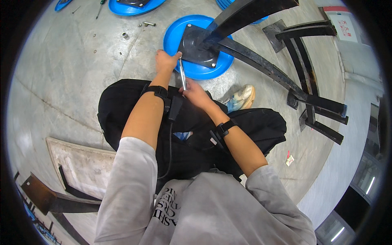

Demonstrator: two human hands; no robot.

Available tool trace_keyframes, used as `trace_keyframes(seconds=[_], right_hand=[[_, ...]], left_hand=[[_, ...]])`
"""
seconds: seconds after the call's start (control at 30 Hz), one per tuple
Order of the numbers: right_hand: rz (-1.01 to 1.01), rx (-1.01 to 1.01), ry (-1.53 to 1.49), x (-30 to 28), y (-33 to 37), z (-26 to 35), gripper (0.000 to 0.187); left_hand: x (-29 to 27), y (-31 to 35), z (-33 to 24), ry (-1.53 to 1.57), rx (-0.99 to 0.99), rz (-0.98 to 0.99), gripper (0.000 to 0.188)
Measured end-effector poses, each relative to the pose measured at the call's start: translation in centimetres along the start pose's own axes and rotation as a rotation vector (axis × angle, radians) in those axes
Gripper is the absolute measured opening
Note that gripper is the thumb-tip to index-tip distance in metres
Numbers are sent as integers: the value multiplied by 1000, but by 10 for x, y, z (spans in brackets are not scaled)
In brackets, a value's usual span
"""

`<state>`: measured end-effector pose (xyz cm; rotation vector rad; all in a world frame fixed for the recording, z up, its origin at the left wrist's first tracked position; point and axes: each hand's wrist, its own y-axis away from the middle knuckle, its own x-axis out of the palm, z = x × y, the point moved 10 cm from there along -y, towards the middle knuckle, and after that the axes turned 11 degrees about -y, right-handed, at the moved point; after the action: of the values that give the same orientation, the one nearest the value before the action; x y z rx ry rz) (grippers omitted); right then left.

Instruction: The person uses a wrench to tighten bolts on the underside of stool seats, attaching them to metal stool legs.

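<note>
A blue round disc [170, 28] lies on the floor before me, with a black square metal plate [196, 47] on it and bolts at the plate's corners. My right hand [196, 94] is closed round the lower end of a silver wrench [182, 73]. The wrench's far end meets the plate's near left corner bolt. There my left hand [165, 62] is closed by the disc's rim, its thumb at the wrench head; its other fingers are partly hidden. From the plate a black curved metal leg [245, 18] rises toward the upper right.
Another blue disc [139, 9] and a screwdriver [100, 8] lie at the far left. Nearer are a bolt [149, 24] and a socket [125, 35]. Black metal frames [300, 57] stand at right. A pale board [77, 163] and a black leg [73, 204] lie at lower left.
</note>
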<state>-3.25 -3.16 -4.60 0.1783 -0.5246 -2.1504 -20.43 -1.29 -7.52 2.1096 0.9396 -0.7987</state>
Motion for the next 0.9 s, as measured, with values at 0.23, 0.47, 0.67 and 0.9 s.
trace_keyframes(seconds=[0.23,0.47,0.67,0.9], right_hand=[[127,40,-165,4,10,7,69],[-238,-295,908,-12,26,60,76],[-56,217,1112,-26,8,31,76],[23,164,1103,-21,2,34,60]], left_hand=[[3,0,3,-16,-47,82,62],[5,-4,4,-39,-42,75,60],[7,-3,5,-49,-55,86,61],[9,-6,8,-54,-66,96,62]])
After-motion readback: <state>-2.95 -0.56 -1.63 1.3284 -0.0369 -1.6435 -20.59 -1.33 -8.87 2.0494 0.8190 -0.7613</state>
